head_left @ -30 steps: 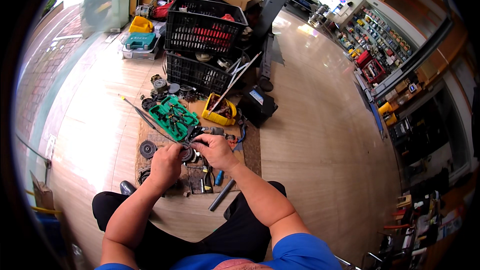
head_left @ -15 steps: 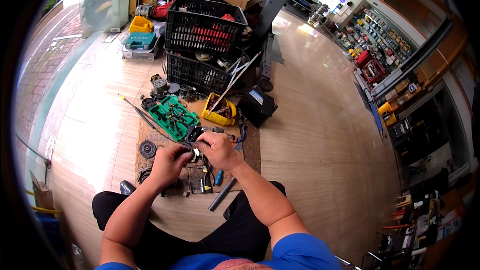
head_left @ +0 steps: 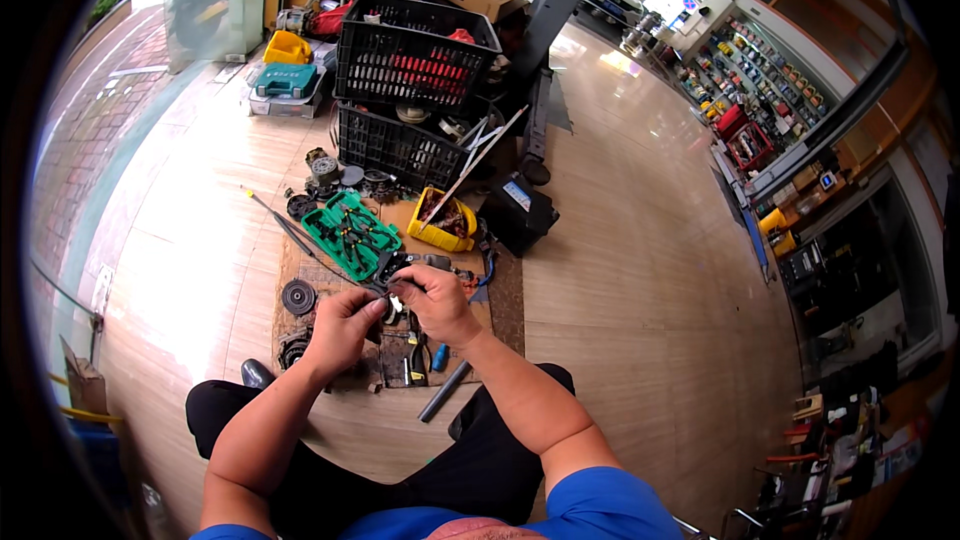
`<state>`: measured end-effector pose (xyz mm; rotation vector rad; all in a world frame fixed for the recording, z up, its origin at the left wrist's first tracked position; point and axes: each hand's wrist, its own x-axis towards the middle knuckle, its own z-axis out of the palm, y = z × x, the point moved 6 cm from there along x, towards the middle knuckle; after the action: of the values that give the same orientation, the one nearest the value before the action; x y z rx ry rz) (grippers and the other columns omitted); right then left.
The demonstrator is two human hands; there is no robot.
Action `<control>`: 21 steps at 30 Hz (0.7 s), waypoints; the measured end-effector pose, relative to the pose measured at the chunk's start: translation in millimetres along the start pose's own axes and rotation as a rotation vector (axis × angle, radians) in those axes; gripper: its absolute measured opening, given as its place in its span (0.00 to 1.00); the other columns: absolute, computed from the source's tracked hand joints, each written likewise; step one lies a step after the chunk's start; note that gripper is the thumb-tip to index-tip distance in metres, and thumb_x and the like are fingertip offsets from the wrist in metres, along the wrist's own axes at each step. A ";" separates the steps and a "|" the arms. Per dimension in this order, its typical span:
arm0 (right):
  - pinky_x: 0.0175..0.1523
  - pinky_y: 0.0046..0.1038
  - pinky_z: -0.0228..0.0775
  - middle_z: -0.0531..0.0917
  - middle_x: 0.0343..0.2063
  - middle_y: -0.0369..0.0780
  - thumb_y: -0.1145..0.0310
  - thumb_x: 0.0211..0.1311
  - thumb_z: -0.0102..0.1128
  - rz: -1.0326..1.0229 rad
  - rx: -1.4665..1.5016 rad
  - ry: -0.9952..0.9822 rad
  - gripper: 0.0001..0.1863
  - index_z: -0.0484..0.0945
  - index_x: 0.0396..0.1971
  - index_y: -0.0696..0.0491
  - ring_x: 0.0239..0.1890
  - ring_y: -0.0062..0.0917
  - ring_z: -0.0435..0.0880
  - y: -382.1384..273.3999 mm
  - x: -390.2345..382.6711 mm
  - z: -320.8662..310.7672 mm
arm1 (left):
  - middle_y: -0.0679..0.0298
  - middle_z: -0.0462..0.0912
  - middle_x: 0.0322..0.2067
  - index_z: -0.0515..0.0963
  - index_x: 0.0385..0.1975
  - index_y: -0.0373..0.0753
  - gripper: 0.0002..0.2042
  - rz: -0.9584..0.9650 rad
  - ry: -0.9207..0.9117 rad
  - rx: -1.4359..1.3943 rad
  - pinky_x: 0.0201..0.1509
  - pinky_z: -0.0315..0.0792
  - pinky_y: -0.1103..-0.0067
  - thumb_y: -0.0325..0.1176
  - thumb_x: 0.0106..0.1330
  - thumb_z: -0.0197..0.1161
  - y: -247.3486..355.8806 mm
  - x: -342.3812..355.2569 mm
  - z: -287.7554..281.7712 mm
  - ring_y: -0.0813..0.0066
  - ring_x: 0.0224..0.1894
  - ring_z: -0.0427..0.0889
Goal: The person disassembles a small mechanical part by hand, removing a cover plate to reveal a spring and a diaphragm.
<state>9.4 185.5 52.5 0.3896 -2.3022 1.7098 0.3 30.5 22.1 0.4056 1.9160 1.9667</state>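
Note:
My left hand (head_left: pixel 342 326) and my right hand (head_left: pixel 436 306) meet above the cardboard mat (head_left: pixel 340 280), fingertips almost touching. Both are closed in a pinch around something small and dark, largely covered by the fingers; its kind cannot be made out. Just beyond them lies an open green tool case (head_left: pixel 388 235) with several dark-handled tools in it. Pliers (head_left: pixel 415 352) with black and yellow handles and a blue-handled screwdriver (head_left: pixel 440 357) rest on the mat below my right hand. A black ridged pulley (head_left: pixel 298 297) lies left of my left hand.
A yellow tub (head_left: pixel 440 239) of reddish-brown parts and a black battery-like box (head_left: pixel 520 220) stand beyond the mat. Two stacked black crates (head_left: pixel 400 80) rise behind. A grey tube (head_left: pixel 444 392) lies near my knee. A teal case (head_left: pixel 285 81) sits far left.
My hands stay together over the mat, and the fingers have shifted slightly around the small dark thing. The whole view has moved a little; the tools and parts lie as before.

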 end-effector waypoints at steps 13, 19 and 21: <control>0.37 0.22 0.69 0.80 0.26 0.35 0.69 0.66 0.62 0.000 0.149 -0.024 0.08 0.79 0.33 0.60 0.30 0.17 0.76 -7.3 0.0 0.1 | 0.67 0.76 0.23 0.75 0.31 0.37 0.08 -0.215 -0.292 -0.752 0.27 0.70 0.80 0.34 0.69 0.60 -12.4 -3.1 17.1 0.77 0.23 0.74; 0.37 0.20 0.68 0.80 0.26 0.33 0.68 0.66 0.62 0.028 0.171 -0.055 0.09 0.79 0.33 0.60 0.30 0.13 0.75 -7.7 -2.4 -2.2 | 0.68 0.76 0.24 0.75 0.31 0.37 0.08 -0.200 -0.298 -0.699 0.28 0.70 0.80 0.35 0.69 0.60 -14.3 -1.3 18.8 0.79 0.23 0.74; 0.36 0.20 0.68 0.80 0.26 0.33 0.68 0.66 0.62 0.044 0.161 -0.020 0.09 0.79 0.32 0.60 0.30 0.13 0.74 -8.5 -2.6 -2.1 | 0.68 0.76 0.24 0.75 0.31 0.37 0.08 -0.187 -0.280 -0.665 0.28 0.70 0.81 0.35 0.69 0.60 -14.7 -0.5 17.7 0.79 0.23 0.74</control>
<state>14.9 185.3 59.8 0.3906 -2.2086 1.9284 9.5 46.3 8.2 0.2774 1.0093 2.1350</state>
